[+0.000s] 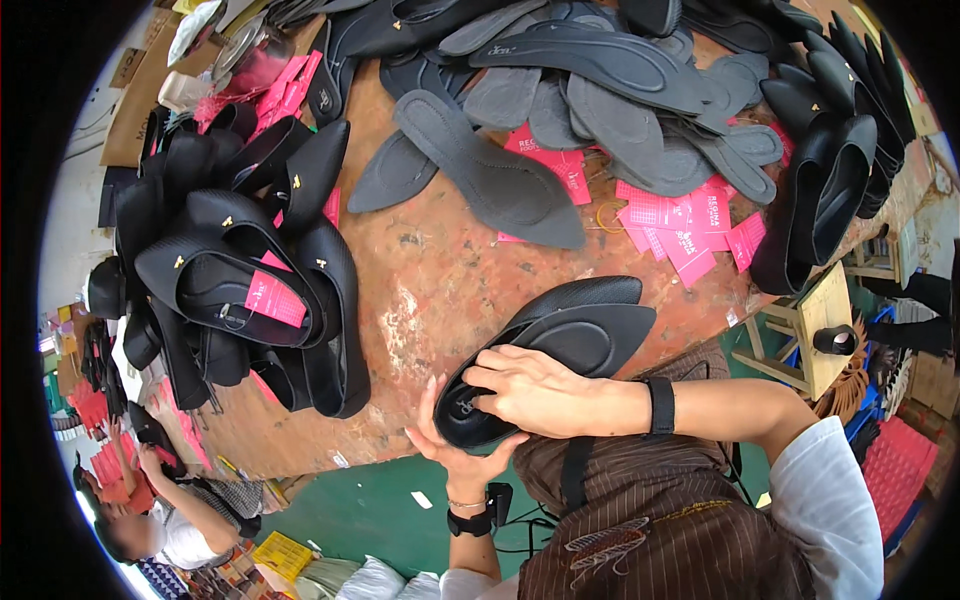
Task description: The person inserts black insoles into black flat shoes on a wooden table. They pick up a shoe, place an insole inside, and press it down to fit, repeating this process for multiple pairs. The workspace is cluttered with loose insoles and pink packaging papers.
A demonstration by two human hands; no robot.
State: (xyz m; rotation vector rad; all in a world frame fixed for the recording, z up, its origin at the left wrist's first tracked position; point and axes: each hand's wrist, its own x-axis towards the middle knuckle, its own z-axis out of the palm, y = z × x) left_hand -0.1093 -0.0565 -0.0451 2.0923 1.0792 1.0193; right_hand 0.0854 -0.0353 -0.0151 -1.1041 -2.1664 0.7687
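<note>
A black pointed flat shoe (622, 290) lies tilted at the table's near edge, its toe toward the upper right. Over its opening rests a dark grey insole (628, 336), with the pointed front outside the shoe and the heel end down inside. My left hand (458, 462) cups the shoe's heel from below, fingers up along the outer side. Reaching in from the right, my right hand (530, 388) has its fingers curled down on the insole's heel part inside the shoe. Those fingertips are partly hidden.
Black shoes with gold ornaments are heaped on the left (230, 245), with pink tags among them. Loose grey insoles (490, 170) and pink cards (690, 225) cover the far side. More black shoes (835, 190) stand at right, near a wooden stool (820, 330). Another person (190, 515) works at lower left.
</note>
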